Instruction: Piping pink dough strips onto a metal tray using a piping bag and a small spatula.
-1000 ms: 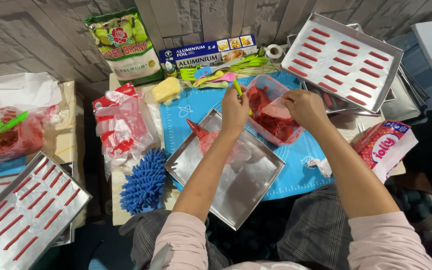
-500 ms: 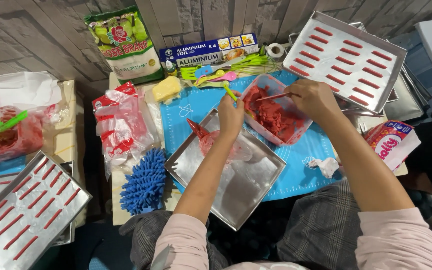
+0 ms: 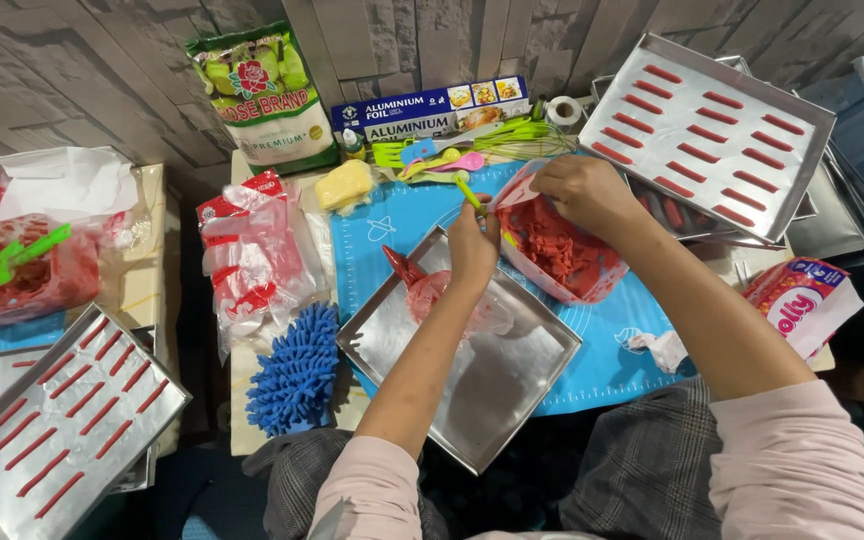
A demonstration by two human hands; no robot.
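My left hand (image 3: 472, 248) is closed around a green spatula (image 3: 466, 190) at the near left edge of a clear tub of red batter (image 3: 564, 258). Fingers of my right hand (image 3: 584, 192) grip the tub's far rim, and the tub tilts toward the left hand. Under my left wrist a piping bag of red batter (image 3: 430, 290) lies on an empty metal tray (image 3: 492, 385). Tray and tub rest on a blue mat (image 3: 392, 222).
Two trays lined with red batter strips sit at upper right (image 3: 712, 125) and lower left (image 3: 52, 425). A blue fluffy mitt (image 3: 297, 372), red-and-white plastic bags (image 3: 252, 250), a yellow block (image 3: 344, 185), a foil box (image 3: 432, 108), a flour bag (image 3: 262, 95) and a tissue pack (image 3: 802, 300) surround the mat.
My right hand has slid left along the tub's far rim and tipped the tub toward my left hand. My left hand stayed by the tub with the spatula.
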